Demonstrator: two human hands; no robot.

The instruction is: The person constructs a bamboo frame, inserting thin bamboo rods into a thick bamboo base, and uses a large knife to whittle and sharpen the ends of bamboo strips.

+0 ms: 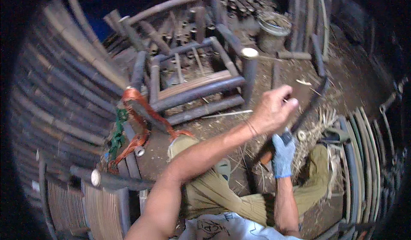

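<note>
Slanting beside the curled left hand [275, 108] and gloved right hand [284, 155], grips unclear, is a dark pole [311, 106].

The one writing that can be made out is on the pale grey-blue shirt [252, 223] of the person, at the lower edge of the head view. There, black lettering [216, 225] runs in a short row across the front, with thin, uneven strokes which look like drawn by hand. A small angular mark [229, 216] stands just above the right part of this row, and more dark strokes are placed beneath it, near the picture border. Further to the right, a thin black zigzag line [255, 230] crosses the same cloth.
</note>
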